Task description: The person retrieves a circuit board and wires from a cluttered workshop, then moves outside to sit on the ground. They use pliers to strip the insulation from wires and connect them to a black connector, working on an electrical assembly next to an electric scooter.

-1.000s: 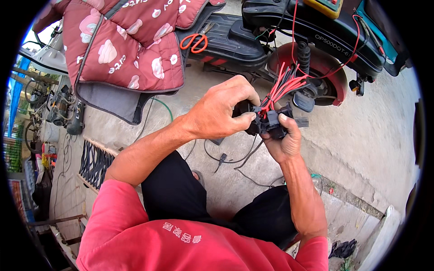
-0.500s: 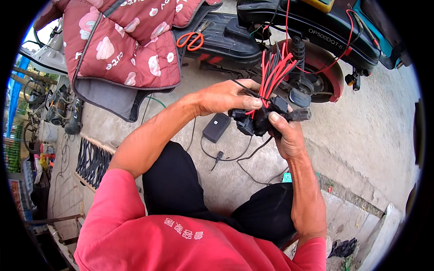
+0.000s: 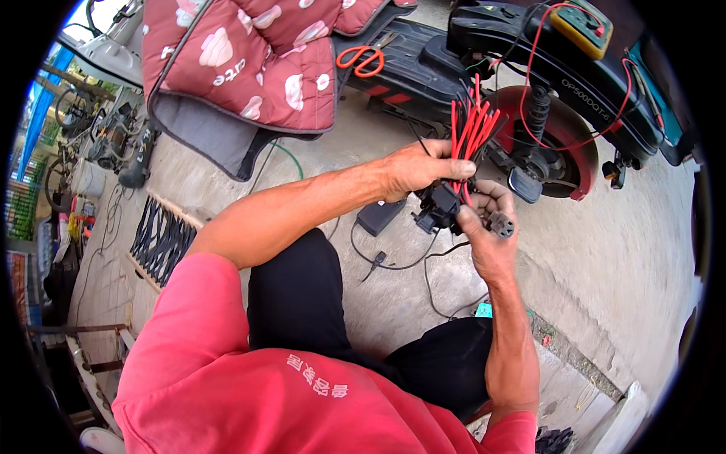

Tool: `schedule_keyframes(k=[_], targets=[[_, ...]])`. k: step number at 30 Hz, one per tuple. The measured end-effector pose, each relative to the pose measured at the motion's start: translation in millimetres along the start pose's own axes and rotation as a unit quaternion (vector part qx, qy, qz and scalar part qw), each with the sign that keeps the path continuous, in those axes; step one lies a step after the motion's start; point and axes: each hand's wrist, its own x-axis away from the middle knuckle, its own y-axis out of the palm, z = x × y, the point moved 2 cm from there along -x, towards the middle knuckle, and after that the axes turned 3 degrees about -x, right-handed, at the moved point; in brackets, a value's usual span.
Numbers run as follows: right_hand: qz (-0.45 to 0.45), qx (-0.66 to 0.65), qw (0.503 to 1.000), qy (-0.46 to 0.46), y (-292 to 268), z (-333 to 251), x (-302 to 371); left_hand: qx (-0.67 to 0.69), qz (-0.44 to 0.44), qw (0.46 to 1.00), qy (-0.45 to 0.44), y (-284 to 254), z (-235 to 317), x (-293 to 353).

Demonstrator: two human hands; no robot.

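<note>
My right hand [image 3: 493, 244] grips the black plugs [image 3: 439, 206] in front of me, thumb against them. Just beyond, my left thumb and fingers pinch the red and black wires [image 3: 470, 136], so my left hand [image 3: 423, 168] is closed. Farther, left, scissors [image 3: 376, 53] lie on the scooter's footboard [image 3: 408, 68]; far right, a yellow meter [image 3: 578, 34].

A bundle of red and black wires [image 3: 472, 127] points away from the wearer, gathered in the left hand [image 3: 425, 166], its free ends fanned out. Chunky black connectors [image 3: 439, 206] cluster at its base — partly hidden by the right hand [image 3: 490, 223], where a grey round plug [image 3: 501, 225] shows its end face.
</note>
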Motion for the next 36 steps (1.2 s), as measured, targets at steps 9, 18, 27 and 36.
schedule_keyframes(k=[9, 18, 27, 36], targets=[[-0.024, 0.231, 0.969, -0.078, 2.5, -19.2, -2.8, 0.049, 0.232, 0.97, 0.049, -42.8, 35.1, 12.9], [0.001, -0.181, 0.972, 0.151, -36.4, 6.5, -5.1, 0.147, 0.331, 0.923, 0.132, -130.4, 68.9, 154.0], [-0.013, -0.419, 0.871, 0.257, -29.5, 24.9, -23.6, -0.004, 0.56, 0.824, -0.083, -188.1, 79.4, 423.1], [-0.001, -0.378, 0.892, 0.247, -22.9, 31.2, -24.6, 0.047, 0.669, 0.658, -0.343, -260.6, -44.9, 538.1]])
